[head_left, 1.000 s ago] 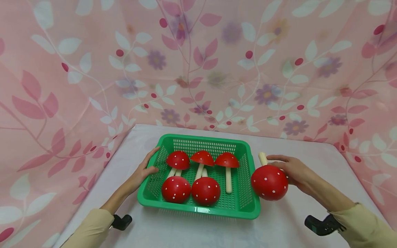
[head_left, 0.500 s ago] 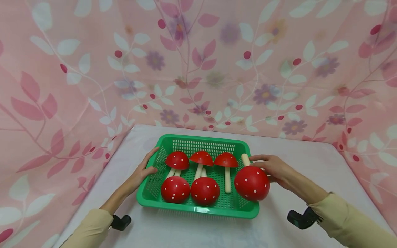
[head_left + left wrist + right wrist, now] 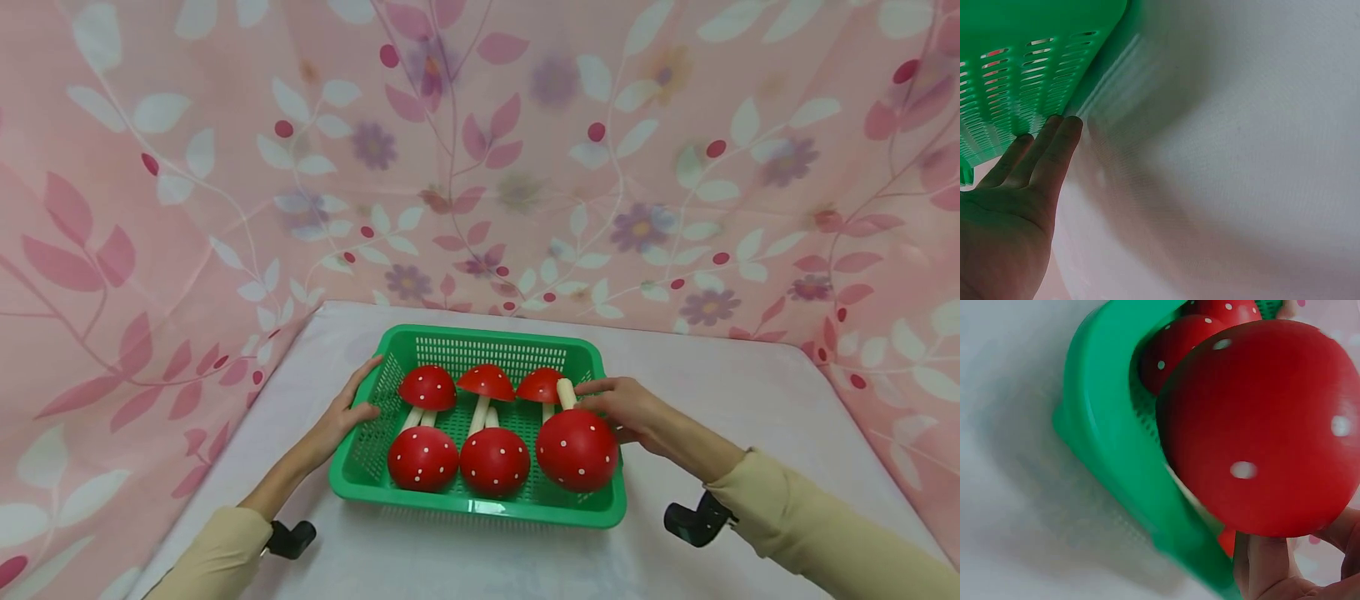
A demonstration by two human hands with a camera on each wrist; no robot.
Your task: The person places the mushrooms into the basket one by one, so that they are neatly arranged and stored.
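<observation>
My right hand (image 3: 626,410) grips a toy mushroom with a red, white-spotted cap (image 3: 577,450) and a pale stem (image 3: 566,393). It is held over the right end of a green plastic basket (image 3: 480,505), stem pointing away. In the right wrist view the cap (image 3: 1260,431) hides most of the grip. My left hand (image 3: 341,421) holds the basket's left side, thumb over the rim; in the left wrist view straight fingers (image 3: 1057,153) lie against the outer wall. Inside the basket are several similar mushrooms, such as one at front left (image 3: 423,458) and one at back middle (image 3: 486,382).
The basket stands on a table with a white cloth (image 3: 720,392). Behind and at the sides hangs a pink curtain with flowers and leaves (image 3: 480,192). A black camera (image 3: 697,521) sits on the right wrist, another black camera (image 3: 291,540) on the left.
My right hand has carried the mushroom leftward from beside the basket to over its right end, now partly covering the back-right mushroom. The left hand and basket have stayed in place.
</observation>
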